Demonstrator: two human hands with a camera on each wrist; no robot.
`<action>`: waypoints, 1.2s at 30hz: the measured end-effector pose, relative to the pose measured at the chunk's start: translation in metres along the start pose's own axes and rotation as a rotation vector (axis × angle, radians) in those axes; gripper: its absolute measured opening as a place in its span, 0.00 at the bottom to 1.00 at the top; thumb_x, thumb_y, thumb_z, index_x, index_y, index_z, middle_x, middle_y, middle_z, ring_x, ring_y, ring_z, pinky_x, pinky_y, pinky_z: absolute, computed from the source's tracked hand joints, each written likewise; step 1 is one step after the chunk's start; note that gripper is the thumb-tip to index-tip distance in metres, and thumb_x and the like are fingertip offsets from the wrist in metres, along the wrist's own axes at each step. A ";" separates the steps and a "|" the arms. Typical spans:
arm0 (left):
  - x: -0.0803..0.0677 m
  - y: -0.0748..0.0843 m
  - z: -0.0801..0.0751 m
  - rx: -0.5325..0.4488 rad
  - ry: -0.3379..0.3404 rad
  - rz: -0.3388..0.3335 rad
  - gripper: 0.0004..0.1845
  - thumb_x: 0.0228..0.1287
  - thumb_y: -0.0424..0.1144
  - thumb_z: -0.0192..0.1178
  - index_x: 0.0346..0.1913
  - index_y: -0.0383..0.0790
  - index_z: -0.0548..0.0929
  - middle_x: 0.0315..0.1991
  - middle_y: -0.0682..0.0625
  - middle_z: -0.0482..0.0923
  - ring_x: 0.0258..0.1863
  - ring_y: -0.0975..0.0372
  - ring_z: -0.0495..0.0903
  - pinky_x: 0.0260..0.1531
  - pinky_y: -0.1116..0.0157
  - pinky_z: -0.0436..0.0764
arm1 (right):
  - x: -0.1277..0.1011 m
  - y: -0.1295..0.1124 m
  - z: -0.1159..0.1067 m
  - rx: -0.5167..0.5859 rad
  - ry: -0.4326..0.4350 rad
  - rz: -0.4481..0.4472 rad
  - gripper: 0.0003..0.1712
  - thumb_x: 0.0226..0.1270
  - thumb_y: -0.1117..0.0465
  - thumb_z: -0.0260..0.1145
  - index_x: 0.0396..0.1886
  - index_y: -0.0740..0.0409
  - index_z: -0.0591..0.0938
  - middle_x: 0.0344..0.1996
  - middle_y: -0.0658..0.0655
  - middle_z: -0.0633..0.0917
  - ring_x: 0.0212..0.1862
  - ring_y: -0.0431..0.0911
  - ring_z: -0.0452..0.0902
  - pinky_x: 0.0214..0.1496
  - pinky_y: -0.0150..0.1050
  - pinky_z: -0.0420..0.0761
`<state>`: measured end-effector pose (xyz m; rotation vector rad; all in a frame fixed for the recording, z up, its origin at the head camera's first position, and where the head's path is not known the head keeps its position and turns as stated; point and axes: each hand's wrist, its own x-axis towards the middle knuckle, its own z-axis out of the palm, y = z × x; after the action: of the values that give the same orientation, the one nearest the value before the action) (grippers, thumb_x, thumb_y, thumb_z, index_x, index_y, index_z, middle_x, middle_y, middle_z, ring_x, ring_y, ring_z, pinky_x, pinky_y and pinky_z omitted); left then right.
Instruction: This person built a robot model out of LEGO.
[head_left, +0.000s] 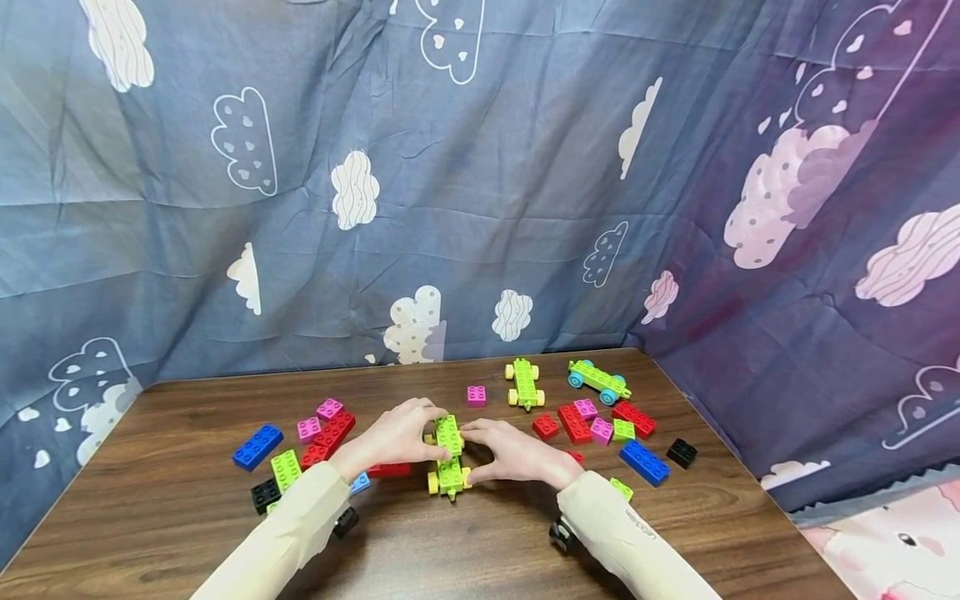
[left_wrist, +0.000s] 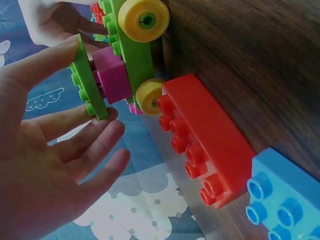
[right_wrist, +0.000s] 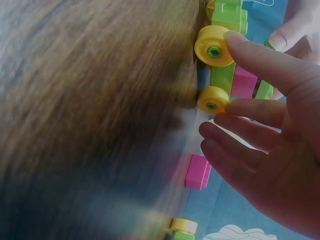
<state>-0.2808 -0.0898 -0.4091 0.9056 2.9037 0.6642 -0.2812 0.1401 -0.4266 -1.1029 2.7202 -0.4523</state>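
Near the middle of the table, my left hand (head_left: 401, 433) pinches a green brick (left_wrist: 89, 82) between thumb and fingers. That brick lies over a pink brick (left_wrist: 112, 75); in the left wrist view a narrow gap shows between part of them. Under the pink brick is a green toy car base (head_left: 451, 481) with yellow wheels (right_wrist: 215, 47). My right hand (head_left: 513, 454) holds this base from the right, thumb at one wheel and index finger at another. Its other fingers extend past the base. A red brick (left_wrist: 207, 142) lies close by on the left.
Two more wheeled bases stand at the back, one with yellow wheels (head_left: 525, 383) and one with blue wheels (head_left: 598, 380). A lone pink brick (head_left: 476, 396) lies behind the hands. Loose bricks lie on both sides, including a blue brick (head_left: 257, 447) and a black brick (head_left: 682, 452).
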 end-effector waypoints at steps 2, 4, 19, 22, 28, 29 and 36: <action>0.000 -0.001 0.000 0.000 -0.003 0.000 0.33 0.54 0.52 0.72 0.59 0.37 0.81 0.53 0.43 0.80 0.53 0.52 0.78 0.50 0.47 0.81 | 0.000 0.000 0.000 0.001 -0.001 0.003 0.40 0.62 0.45 0.71 0.68 0.62 0.74 0.68 0.59 0.74 0.69 0.55 0.71 0.71 0.54 0.71; -0.001 -0.002 0.000 -0.001 -0.001 0.009 0.33 0.55 0.52 0.72 0.60 0.37 0.80 0.54 0.43 0.80 0.53 0.52 0.78 0.50 0.47 0.81 | 0.001 0.000 -0.001 0.001 0.000 0.003 0.40 0.62 0.45 0.71 0.68 0.62 0.74 0.68 0.59 0.74 0.69 0.55 0.71 0.70 0.54 0.71; -0.001 -0.006 -0.002 -0.041 0.013 -0.017 0.33 0.56 0.51 0.71 0.60 0.34 0.80 0.56 0.40 0.81 0.57 0.48 0.78 0.58 0.45 0.78 | 0.003 -0.001 -0.001 -0.006 0.002 0.003 0.40 0.61 0.45 0.72 0.67 0.62 0.75 0.68 0.59 0.75 0.68 0.55 0.72 0.70 0.53 0.72; -0.001 -0.007 -0.001 -0.063 0.024 -0.023 0.33 0.54 0.51 0.73 0.58 0.35 0.79 0.54 0.40 0.82 0.56 0.49 0.79 0.56 0.46 0.79 | 0.003 -0.001 0.000 -0.006 0.003 0.002 0.40 0.61 0.45 0.72 0.67 0.62 0.75 0.67 0.59 0.75 0.67 0.54 0.72 0.70 0.53 0.72; -0.001 -0.010 0.001 -0.106 0.050 -0.026 0.31 0.50 0.52 0.75 0.53 0.40 0.79 0.48 0.43 0.84 0.49 0.51 0.82 0.46 0.50 0.82 | 0.004 0.000 0.000 -0.003 0.000 0.006 0.40 0.61 0.45 0.72 0.67 0.62 0.75 0.67 0.59 0.75 0.68 0.54 0.72 0.70 0.53 0.71; -0.001 -0.009 0.001 -0.108 0.054 -0.021 0.31 0.50 0.52 0.75 0.53 0.40 0.79 0.48 0.44 0.84 0.49 0.51 0.82 0.46 0.51 0.82 | 0.004 0.000 0.000 -0.004 -0.002 0.006 0.40 0.61 0.45 0.72 0.67 0.61 0.74 0.68 0.58 0.75 0.68 0.54 0.72 0.70 0.53 0.71; -0.001 -0.011 0.003 -0.110 0.074 0.008 0.31 0.50 0.52 0.76 0.54 0.38 0.81 0.49 0.45 0.84 0.47 0.52 0.84 0.45 0.52 0.83 | 0.003 0.000 -0.001 0.003 -0.004 0.012 0.40 0.61 0.45 0.72 0.68 0.62 0.74 0.68 0.58 0.74 0.68 0.54 0.71 0.70 0.53 0.71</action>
<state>-0.2853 -0.0968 -0.4162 0.8986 2.8943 0.8675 -0.2833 0.1381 -0.4261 -1.0855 2.7201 -0.4526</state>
